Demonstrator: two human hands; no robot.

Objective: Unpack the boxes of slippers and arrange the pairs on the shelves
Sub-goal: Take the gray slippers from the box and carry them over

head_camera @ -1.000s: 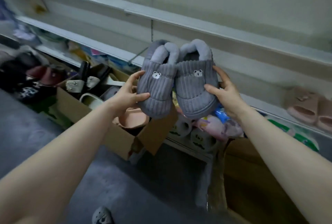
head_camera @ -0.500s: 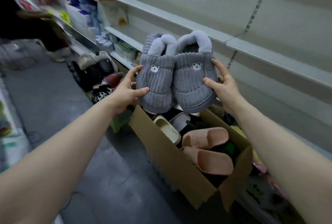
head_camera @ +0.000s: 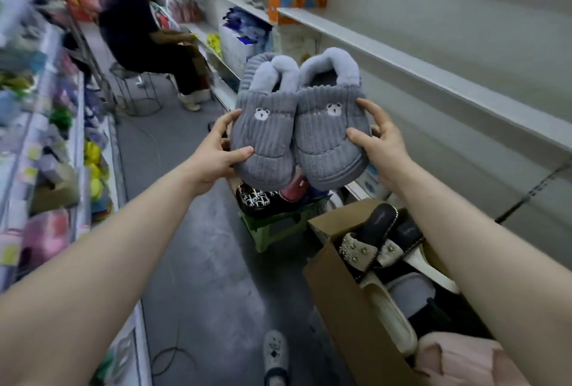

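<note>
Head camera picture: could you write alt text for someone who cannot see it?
A left hand and a right hand hold up a pair of grey slippers with bear faces in a shop aisle. An open cardboard box of other slippers stands below, beside a white shelf.
</note>
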